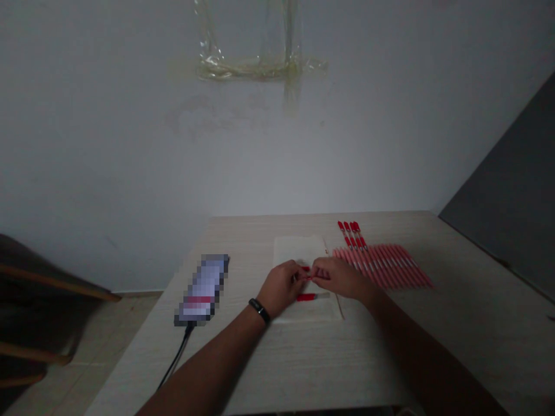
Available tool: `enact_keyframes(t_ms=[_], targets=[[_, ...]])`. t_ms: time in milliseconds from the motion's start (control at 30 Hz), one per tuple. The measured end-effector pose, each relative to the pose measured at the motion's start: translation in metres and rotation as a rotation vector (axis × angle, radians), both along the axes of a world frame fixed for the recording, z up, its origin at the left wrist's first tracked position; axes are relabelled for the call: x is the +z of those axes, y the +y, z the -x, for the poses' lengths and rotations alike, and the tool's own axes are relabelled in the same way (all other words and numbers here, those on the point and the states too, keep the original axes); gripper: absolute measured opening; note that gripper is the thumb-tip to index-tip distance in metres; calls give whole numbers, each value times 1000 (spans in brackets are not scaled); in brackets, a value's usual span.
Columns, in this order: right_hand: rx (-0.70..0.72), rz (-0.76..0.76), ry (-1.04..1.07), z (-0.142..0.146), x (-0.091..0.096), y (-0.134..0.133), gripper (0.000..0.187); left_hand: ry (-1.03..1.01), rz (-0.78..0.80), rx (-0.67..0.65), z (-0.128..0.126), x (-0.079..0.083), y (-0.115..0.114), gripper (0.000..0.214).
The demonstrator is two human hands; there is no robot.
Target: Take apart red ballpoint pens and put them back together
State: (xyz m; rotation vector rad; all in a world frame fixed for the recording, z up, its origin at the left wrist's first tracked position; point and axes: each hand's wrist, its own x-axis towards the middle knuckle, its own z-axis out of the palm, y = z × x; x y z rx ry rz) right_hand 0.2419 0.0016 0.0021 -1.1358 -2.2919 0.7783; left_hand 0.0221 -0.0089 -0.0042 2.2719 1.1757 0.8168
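Over a pale sheet [298, 247] on the table, my left hand [281, 287] and my right hand [339, 276] meet with their fingertips pinched together. A small red pen part [309, 278] shows between them; the fingers cover most of it. Just behind the fingertips another bit of red is partly hidden. Nearer to me, below the left hand, lies a red pen piece [306, 297] with a greyish end. A thin stick-like piece, perhaps a pen refill [340, 307], lies along the sheet's right edge, partly behind my right hand.
A row of several pink pens [385, 266] lies to the right. Behind them are several red-and-clear pens [352, 235]. On the left a phone [202, 289] has a black cable [178, 353] running off the table's near-left side. The wall [277, 150] rises behind the table.
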Motion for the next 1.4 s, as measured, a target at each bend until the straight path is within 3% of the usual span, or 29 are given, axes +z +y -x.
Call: enact_keyframes(t_ms=[233, 567, 933, 1167, 1400], targets=[[1, 53, -144, -18, -2, 6, 4, 77, 66, 38, 1, 1, -2, 11], [8, 64, -218, -19, 1, 5, 7, 147, 87, -51, 3, 0, -1, 9], [8, 43, -217, -21, -3, 7, 7, 142, 93, -42, 4, -2, -2, 7], [-34, 54, -181, -20, 0, 5, 18, 128, 84, -33, 3, -1, -2, 12], [-132, -90, -183, -20, 7, 7, 18, 63, 97, 12, 5, 1, 1, 18]])
